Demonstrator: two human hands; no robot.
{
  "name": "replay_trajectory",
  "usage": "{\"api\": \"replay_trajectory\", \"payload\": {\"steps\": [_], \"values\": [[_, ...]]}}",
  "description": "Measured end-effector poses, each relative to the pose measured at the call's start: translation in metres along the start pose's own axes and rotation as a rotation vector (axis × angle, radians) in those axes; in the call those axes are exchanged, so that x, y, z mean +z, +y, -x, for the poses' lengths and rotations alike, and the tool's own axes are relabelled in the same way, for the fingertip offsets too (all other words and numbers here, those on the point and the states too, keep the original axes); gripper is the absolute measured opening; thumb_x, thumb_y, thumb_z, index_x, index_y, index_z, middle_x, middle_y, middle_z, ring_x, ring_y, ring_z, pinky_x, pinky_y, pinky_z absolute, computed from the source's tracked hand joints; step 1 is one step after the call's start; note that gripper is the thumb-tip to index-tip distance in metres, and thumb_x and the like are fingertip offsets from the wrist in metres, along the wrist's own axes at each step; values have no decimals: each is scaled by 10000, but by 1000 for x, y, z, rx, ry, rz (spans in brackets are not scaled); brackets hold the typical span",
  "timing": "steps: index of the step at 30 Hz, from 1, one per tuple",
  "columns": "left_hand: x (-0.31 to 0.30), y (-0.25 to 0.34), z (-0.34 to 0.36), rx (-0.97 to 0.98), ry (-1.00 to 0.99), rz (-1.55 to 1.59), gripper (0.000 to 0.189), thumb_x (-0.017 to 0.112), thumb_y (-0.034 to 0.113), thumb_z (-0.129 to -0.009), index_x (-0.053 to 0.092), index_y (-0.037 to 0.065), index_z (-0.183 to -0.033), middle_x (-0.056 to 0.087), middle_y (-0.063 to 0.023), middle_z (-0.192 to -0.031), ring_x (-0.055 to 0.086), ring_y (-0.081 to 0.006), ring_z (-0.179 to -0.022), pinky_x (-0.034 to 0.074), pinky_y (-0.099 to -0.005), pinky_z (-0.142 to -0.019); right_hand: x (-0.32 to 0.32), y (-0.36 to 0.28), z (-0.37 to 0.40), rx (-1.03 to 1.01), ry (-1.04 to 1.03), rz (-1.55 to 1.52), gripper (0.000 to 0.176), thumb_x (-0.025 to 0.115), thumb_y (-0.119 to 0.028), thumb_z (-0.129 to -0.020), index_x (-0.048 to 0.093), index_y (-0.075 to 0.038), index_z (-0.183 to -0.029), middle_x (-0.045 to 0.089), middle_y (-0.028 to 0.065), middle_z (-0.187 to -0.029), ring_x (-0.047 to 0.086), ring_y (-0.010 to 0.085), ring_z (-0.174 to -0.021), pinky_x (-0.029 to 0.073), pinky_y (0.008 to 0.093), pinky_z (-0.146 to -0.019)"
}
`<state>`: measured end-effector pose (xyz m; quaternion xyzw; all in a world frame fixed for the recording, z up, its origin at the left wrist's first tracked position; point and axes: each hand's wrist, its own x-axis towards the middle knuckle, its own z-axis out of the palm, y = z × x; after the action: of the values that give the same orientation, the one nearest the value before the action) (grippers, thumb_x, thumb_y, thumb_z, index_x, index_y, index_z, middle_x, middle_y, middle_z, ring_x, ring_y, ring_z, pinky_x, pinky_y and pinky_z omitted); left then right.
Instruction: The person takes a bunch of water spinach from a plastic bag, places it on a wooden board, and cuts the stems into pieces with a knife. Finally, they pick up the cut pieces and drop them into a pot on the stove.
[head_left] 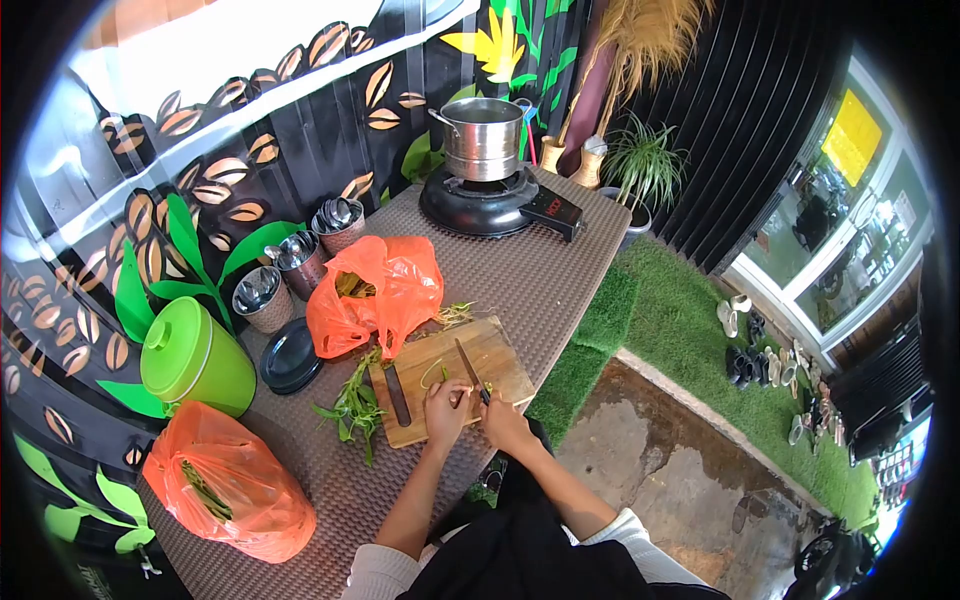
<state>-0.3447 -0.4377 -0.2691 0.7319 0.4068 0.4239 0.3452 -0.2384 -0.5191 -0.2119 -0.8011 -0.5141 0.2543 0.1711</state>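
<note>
My right hand (506,424) grips a knife (467,362) by its dark handle, its blade pointing away over the wooden cutting board (502,352). Close beside it, my left hand (446,410) is closed in a pinch above the board's near edge. What its fingers hold is too small to make out. A thin curved green stem (432,372) shows just beyond those fingers. Along the left side of the board lies a dark flat strip (397,396), perhaps the board's handle or another blade. Leafy green stems (355,408) are heaped left of the board.
Behind the board sits an open orange plastic bag (400,290); another orange bag (235,490) holds greens. A lidded green bucket (198,360), dark plates (290,358) and cutlery cups (262,298) line the wall side. A metal pot (482,140) stands on a black stove (470,208).
</note>
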Motion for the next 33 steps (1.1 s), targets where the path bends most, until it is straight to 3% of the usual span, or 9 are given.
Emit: {"api": "replay_trajectory", "payload": {"steps": [4, 7, 12, 15, 22, 25, 27, 31, 33], "values": [[3, -1, -1, 3, 23, -31, 180, 705, 5, -759, 627, 26, -920, 694, -39, -816, 549, -173, -675, 443, -298, -642, 15, -11, 16, 120, -45, 89, 353, 440, -289, -967, 430, 42, -1088, 645, 299, -922, 652, 435, -891, 522, 502, -779], [4, -3, -1, 13, 71, 16, 201, 701, 5, -767, 587, 24, -931, 695, -47, -804, 567, -170, -663, 447, -302, -620, 21, -11, 7, 81, 38, 53, 342, 465, -267, -957, 437, 59, -1055, 631, 322, -880, 642, 469, -845, 526, 524, -734], [8, -6, 1, -62, 85, 132, 232, 695, -23, -776, 504, 33, -896, 696, -68, -784, 555, -102, -618, 433, -253, -573, 6, -1, 2, -3, 5, -57, 376, 465, -278, -956, 422, 73, -1084, 624, 332, -866, 623, 503, -844, 512, 548, -749], [8, -7, 4, -102, 95, 211, 258, 693, -26, -783, 459, 41, -868, 700, -76, -789, 525, -80, -591, 420, -238, -546, 17, -7, 24, 81, -20, 8, 391, 451, -297, -963, 410, 53, -1132, 630, 316, -943, 634, 465, -903, 514, 530, -778], [6, -8, 5, -85, 61, 105, 267, 704, -16, -784, 457, 41, -869, 683, -84, -805, 563, -105, -615, 435, -255, -546, 23, 1, 5, 64, 83, 42, 370, 450, -294, -964, 394, 40, -1113, 641, 304, -855, 647, 459, -833, 525, 520, -731], [2, -1, 3, 8, 89, 63, 247, 718, -19, -762, 506, 40, -875, 641, -72, -842, 588, -157, -752, 455, -292, -617, 14, 3, 3, 64, 88, 9, 352, 457, -285, -957, 402, 42, -1077, 632, 314, -833, 639, 468, -829, 513, 533, -720], [-2, 6, 2, 65, 48, -6, 188, 718, 39, -767, 544, 40, -837, 621, -57, -857, 533, -252, -901, 446, -379, -781, 11, 8, 5, 61, 72, -38, 342, 461, -282, -954, 409, 33, -1075, 630, 317, -836, 634, 478, -821, 507, 544, -726], [-10, 16, -8, 96, 55, -10, 137, 707, 67, -779, 601, 49, -864, 632, -65, -889, 523, -269, -940, 431, -379, -830, 11, 9, 4, 38, 81, -39, 332, 457, -289, -957, 410, 19, -1074, 628, 321, -841, 629, 486, -822, 501, 555, -736], [-17, 14, -19, 156, 218, -106, 173, 693, 92, -793, 659, 60, -960, 638, -91, -938, 519, -290, -940, 430, -380, -844, 8, 6, 5, 87, 25, -23, 336, 444, -300, -962, 407, 13, -1078, 626, 324, -862, 625, 488, -841, 497, 561, -744]]}}
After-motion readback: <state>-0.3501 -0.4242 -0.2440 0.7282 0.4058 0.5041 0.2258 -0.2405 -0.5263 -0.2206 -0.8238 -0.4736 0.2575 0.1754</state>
